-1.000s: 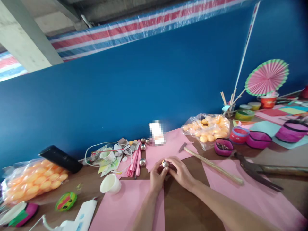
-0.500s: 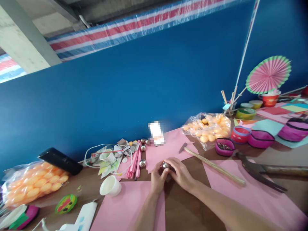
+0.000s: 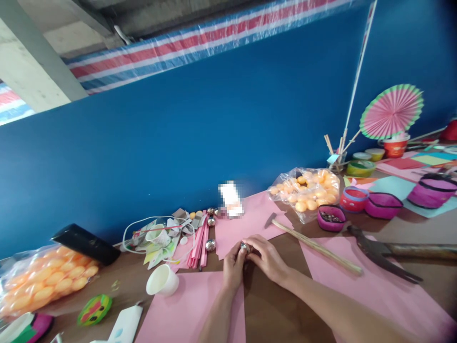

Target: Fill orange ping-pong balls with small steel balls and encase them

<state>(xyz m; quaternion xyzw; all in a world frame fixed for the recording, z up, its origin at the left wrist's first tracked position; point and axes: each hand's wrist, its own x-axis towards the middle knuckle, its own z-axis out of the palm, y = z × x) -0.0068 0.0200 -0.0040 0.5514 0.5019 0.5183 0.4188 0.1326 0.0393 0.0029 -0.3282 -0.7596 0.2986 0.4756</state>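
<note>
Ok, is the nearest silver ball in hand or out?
In hand: left hand and right hand meet around the ball, its top showing.

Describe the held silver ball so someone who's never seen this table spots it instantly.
Find the blue wall, then the brown table below it. Near the middle of the table, the left hand and right hand meet at a small shiny silver ball. Similar silver balls sit near the pink strips, but this one alone is held in fingers.

A pink pleated fan [image 3: 392, 112] stands by a red cup [image 3: 395, 148]; striped sheeting [image 3: 200, 41] runs above a blue partition [image 3: 200, 128].
</note>
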